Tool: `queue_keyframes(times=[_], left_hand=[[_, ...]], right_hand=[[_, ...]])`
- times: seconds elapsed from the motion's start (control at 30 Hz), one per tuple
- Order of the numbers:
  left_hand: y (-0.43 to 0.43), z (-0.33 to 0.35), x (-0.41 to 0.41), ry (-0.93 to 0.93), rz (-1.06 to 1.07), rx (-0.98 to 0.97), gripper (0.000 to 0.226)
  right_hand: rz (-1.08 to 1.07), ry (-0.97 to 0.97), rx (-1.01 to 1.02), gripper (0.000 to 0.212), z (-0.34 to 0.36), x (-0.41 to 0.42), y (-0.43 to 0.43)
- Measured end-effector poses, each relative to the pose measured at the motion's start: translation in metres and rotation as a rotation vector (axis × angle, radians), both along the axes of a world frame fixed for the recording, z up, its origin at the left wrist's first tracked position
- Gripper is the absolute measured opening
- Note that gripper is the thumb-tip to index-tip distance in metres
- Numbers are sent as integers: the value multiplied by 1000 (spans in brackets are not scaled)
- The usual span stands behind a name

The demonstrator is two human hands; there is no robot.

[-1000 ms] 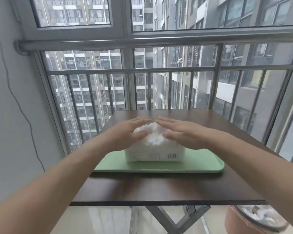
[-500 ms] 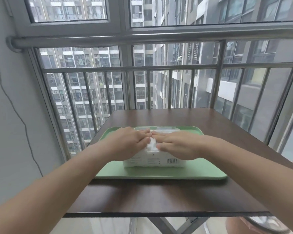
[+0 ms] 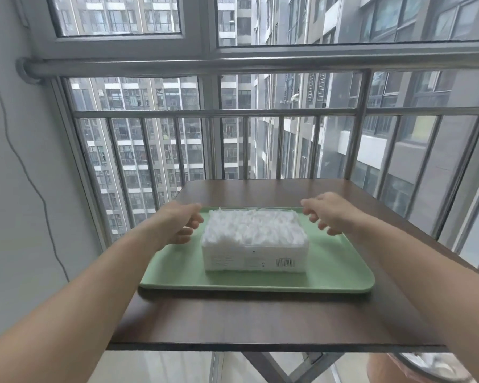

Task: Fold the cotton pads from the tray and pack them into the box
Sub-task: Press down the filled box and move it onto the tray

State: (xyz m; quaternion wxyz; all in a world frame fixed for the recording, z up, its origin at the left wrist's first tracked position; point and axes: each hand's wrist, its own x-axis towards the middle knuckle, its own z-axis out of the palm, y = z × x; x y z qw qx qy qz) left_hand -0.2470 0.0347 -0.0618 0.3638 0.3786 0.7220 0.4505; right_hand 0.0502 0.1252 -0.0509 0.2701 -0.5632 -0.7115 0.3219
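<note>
High-rise blocks fill the barred window behind a dark wooden bench [image 3: 260, 322], where a green tray [image 3: 340, 272] carries a pale plastic box [image 3: 255, 261] packed to the brim with white cotton pads [image 3: 253, 228]. The box sits between the person's two sets of fingers. The left hand [image 3: 177, 223] hovers just beside its left end and the right hand [image 3: 333, 214] near its far right corner, each with fingers apart, loosely bent and gripping nothing. Whether any fingertip brushes the box cannot be told. The pads look fluffy and ragged on top, a soft mass standing slightly proud of the rim, and a barcode label shows on the wall facing the wrists. Such a load is likely very light and springy, the cotton prone to compress, snag or spill if pressed unevenly, while the thin walls may flex and feel slick. A sound hold would probably be on the two short ends, low on the walls, rather than on the loose cotton itself.
</note>
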Motion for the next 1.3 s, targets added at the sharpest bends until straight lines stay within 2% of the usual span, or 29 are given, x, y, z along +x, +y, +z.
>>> queue_keyframes(times=[0.07, 0.17, 0.27, 0.33, 0.57, 0.8, 0.93, 1.03, 1.13, 1.23, 1.3], left_hand=[[3, 0, 1, -16, -26, -7, 29], [4, -3, 5, -3, -57, 29, 14], [4, -7, 6, -73, -58, 85, 14], [3, -7, 8, -129, -82, 113, 16], [-18, -4, 20, -132, -122, 238, 21], [-49, -5, 16, -51, -241, 336, 32], [-71, -10, 14, 63, -400, 386, 51], [-80, -18, 11, 205, -520, 389, 69], [-81, -25, 13, 320, -549, 399, 68], [-79, -27, 15, 428, -511, 423, 67], [-77, -27, 15, 583, -457, 401, 67]], right_hand=[[24, 1, -161, 31, -7, -4, 1], [91, 79, -208, 22, -14, -8, 6], [119, 174, -168, 27, -19, -5, 10], [144, 242, -132, 22, -21, -2, 10], [163, 365, 76, 18, -20, 3, -8], [288, 297, 226, 26, -22, 20, -36], [415, 90, 251, 56, -24, 32, -51], [492, -16, 190, 76, -27, 40, -65], [525, -113, 189, 91, -29, 39, -74], [442, -158, 340, 88, -31, 28, -74], [423, -211, 418, 84, -31, 21, -71]])
